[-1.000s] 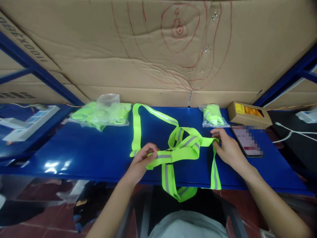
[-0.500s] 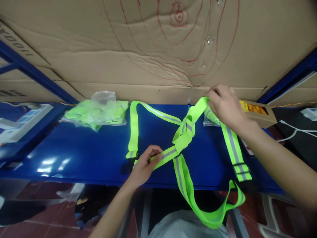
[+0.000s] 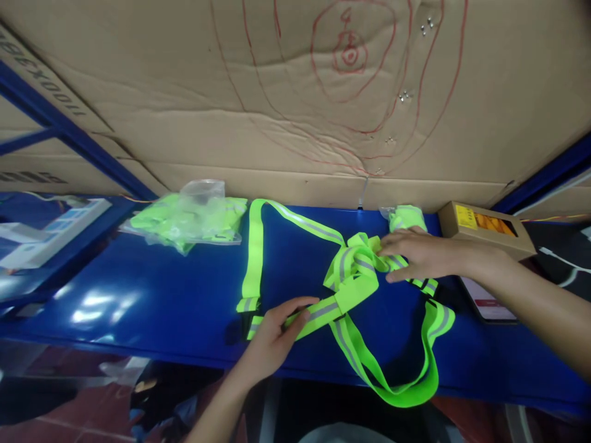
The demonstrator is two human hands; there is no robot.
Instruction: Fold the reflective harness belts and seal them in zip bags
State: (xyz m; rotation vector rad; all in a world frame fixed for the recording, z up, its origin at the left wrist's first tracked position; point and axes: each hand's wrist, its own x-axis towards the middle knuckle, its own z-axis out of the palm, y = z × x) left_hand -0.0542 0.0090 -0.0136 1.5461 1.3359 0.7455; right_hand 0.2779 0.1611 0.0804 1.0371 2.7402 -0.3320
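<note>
A neon-yellow reflective strap harness (image 3: 355, 264) with grey stripes and black buckles lies on the blue table, tangled in a knot-like bunch at its middle. My left hand (image 3: 277, 338) is closed around a strap just left of the bunch, thumb on top. My right hand (image 3: 415, 252) is at the bunch's right side, with a strap between its fingers and thumb; part of that grip is hidden. One loop of strap (image 3: 406, 397) hangs over the front table edge. Another strap (image 3: 253, 258) runs out to the left and ends at a black buckle.
Clear plastic bags with neon material (image 3: 184, 221) lie at the back left; a smaller bag (image 3: 406, 216) sits behind my right hand. A cardboard box (image 3: 489, 231) and a phone (image 3: 492, 304) are on the right. Cardboard (image 3: 295, 135) with red rings stands behind the blue table (image 3: 161, 295).
My right hand has come down toward the table, lowering the strap it had raised. The right-hand strap and buckle shifted inward. My left hand keeps its hold on the strap.
</note>
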